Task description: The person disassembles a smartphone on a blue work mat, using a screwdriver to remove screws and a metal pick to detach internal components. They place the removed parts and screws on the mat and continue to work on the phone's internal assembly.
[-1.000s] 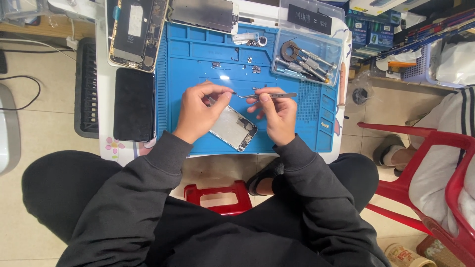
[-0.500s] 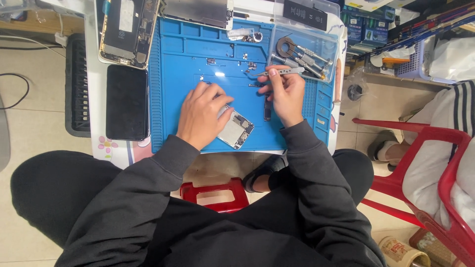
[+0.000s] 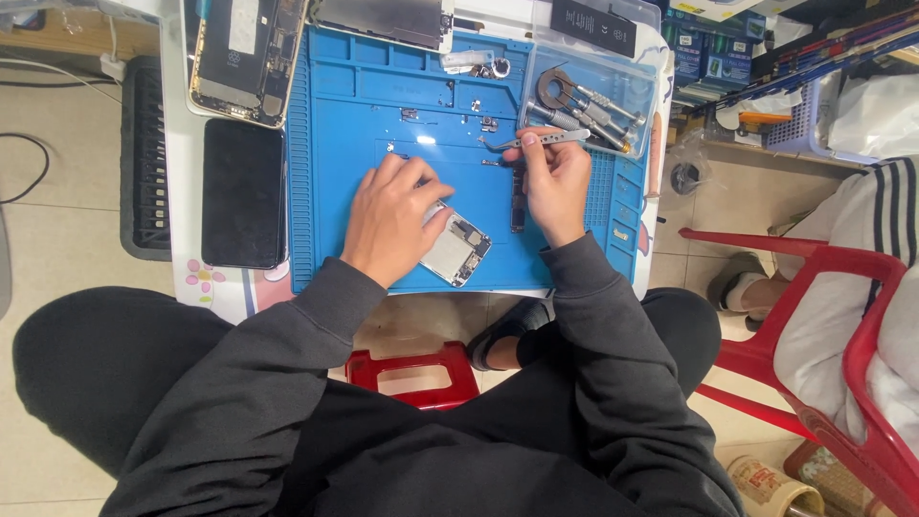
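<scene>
On the blue work mat [image 3: 354,105] lies an opened phone body [image 3: 458,251] with its insides showing. My left hand [image 3: 391,218] rests flat on its upper left part and holds it down. My right hand [image 3: 553,182] is farther back and to the right, gripping metal tweezers [image 3: 538,141] whose tips point left over the mat. A thin dark strip [image 3: 518,199] lies on the mat just left of my right hand. Small screws and parts [image 3: 483,123] are scattered near the mat's far edge.
A clear tray of screwdrivers [image 3: 589,101] sits at the mat's far right. An opened phone [image 3: 244,53] and a black screen panel [image 3: 241,191] lie left of the mat. A red stool [image 3: 414,375] is between my legs. A person on a red chair [image 3: 814,278] sits to the right.
My right hand has lifted away from the phone body and moved back toward the tool tray with the tweezers. My left hand has settled flat on the phone body.
</scene>
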